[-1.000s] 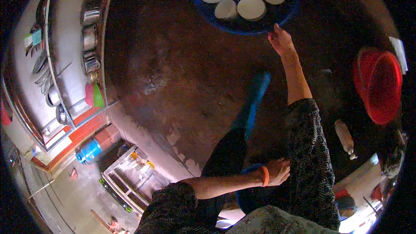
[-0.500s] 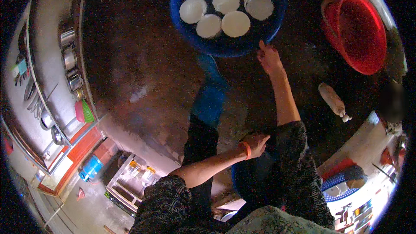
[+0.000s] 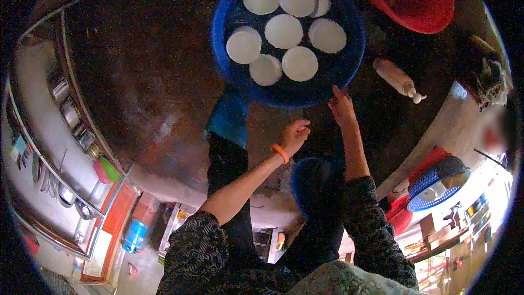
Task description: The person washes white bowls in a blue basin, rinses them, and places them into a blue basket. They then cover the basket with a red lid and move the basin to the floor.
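Observation:
A wide round blue tub (image 3: 233,81) stands on the dark floor ahead of me, holding several flat white rounds (image 3: 284,31), some of them stacked. At its near right rim is my right hand (image 3: 342,110), fingers closed on the edge. My left hand (image 3: 295,139), with an orange band (image 3: 280,153) at the wrist, hangs in the air short of the near rim. Its fingers are loosely bent and apart, and nothing shows in them. Below and between my arms is a second, darker blue vessel (image 3: 311,183), partly hidden by my right arm and legs.
A red basin (image 3: 417,0) is at the far right, and a pale bottle-like thing with a white knobbed end (image 3: 394,77) lies nearer. Metal pots (image 3: 70,113) line a shelf on the left. A blue perforated basket (image 3: 436,183) sits at the lower right.
The blue tub has come nearer with my right hand at its rim. My left hand has moved forward and left, toward the tub. The view has turned, shifting the surroundings.

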Motion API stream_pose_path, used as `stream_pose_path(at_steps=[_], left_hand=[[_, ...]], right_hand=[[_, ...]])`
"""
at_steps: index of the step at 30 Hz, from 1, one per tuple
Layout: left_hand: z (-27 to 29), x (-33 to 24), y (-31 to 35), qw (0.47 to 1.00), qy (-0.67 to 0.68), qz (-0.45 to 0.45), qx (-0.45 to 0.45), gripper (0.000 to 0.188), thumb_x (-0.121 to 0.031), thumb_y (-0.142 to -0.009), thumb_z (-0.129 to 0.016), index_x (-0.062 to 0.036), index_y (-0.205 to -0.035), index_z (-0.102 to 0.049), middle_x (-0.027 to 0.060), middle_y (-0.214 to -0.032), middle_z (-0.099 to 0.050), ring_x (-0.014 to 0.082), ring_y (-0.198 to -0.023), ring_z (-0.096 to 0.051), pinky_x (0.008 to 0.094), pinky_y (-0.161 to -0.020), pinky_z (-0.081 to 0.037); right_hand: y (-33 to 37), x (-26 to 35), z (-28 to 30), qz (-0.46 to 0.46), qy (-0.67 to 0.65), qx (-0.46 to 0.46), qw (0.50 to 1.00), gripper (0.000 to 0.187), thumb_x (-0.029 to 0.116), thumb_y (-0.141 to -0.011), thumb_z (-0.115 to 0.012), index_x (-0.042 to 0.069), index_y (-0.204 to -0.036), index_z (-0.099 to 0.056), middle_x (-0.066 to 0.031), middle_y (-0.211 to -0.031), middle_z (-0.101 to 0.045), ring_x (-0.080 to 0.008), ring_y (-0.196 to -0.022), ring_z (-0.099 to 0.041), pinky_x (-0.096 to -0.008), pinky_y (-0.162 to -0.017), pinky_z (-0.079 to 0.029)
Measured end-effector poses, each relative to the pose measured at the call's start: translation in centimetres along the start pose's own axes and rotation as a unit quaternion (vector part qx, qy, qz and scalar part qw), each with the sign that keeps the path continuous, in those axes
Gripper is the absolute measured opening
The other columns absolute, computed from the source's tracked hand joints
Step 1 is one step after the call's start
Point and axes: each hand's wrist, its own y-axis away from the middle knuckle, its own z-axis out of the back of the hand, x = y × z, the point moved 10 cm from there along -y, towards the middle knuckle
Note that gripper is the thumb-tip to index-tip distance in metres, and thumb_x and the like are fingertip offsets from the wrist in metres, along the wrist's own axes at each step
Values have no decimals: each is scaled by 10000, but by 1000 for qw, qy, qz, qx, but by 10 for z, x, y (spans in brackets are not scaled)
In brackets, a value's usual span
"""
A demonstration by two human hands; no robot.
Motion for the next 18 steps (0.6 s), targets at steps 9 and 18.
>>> stream_pose_path(at_steps=[9, 18], left_hand=[[-4, -7, -3, 974, 163, 157, 18, 252, -191, -923, -572, -88, -1153, -576, 59, -918, -650, 129, -715, -618, 270, -640, -535], [30, -8, 7, 958, 219, 181, -47, 320, -266, -917, -587, -80, -1176, -557, 97, -986, -656, 202, -785, -654, 369, -745, -565]], right_hand=[[33, 67, 39, 171, 181, -230, 941, 319, 247, -856, -676, 34, -1052, -542, -67, -960, -583, -191, -861, -578, -304, -794, -485], [-97, 2, -49, 53, 293, -50, 953, 574, 309, -794, -710, -33, -1211, -512, -134, -1109, -617, -198, -913, -596, -316, -766, -496]])
